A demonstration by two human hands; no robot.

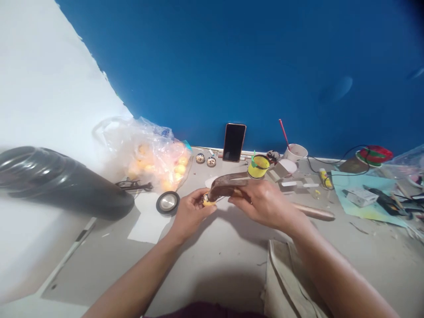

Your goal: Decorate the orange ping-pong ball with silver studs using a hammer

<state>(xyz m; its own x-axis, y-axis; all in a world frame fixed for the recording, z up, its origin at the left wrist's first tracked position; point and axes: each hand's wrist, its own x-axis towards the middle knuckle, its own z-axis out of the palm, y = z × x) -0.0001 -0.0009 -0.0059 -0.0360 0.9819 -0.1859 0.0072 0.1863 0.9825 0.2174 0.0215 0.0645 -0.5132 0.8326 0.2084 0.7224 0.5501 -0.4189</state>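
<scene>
My left hand is closed on a small yellow ball, held low over the table with the thumb at its front. My right hand grips a brown claw hammer close to its curved head. The left end of that head touches the ball, or nearly so. A pale brown handle sticks out to the right behind my right wrist; the join is hidden by the hand. Left of my left hand lies a roll of black tape.
A clear bag of orange balls, glasses and a big dark cylinder stand left. Behind are two patterned balls, a phone, a yellow cup and a white cup. Cloth lies in front.
</scene>
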